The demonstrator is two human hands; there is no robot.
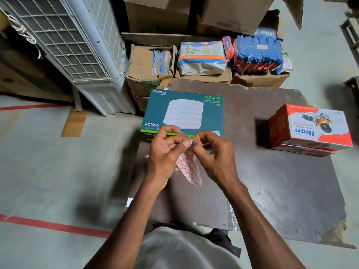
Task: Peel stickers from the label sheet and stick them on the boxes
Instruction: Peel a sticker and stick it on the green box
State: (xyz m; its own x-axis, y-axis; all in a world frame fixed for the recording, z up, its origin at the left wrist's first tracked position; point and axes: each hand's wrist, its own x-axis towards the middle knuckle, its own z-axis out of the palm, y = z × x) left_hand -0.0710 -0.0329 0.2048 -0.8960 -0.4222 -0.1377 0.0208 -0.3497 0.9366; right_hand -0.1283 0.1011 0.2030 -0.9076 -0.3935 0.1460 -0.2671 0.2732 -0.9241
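Observation:
A label sheet (189,169) of small white stickers with red borders hangs between my hands above the dark board. My left hand (167,150) pinches the sheet's top edge with thumb and fingers. My right hand (211,152) pinches at the same top corner, fingertips meeting those of the left. A teal Omada Wi-Fi box (184,111) lies flat just beyond my hands. A red and white Ikon box (312,129) sits on another red box at the right of the board.
The dark board (272,181) serves as the work surface, its front right edge chipped. Cardboard cartons (147,74) with packets stand behind it. A white air cooler (77,45) stands at the left. Red tape lines (58,227) cross the grey floor.

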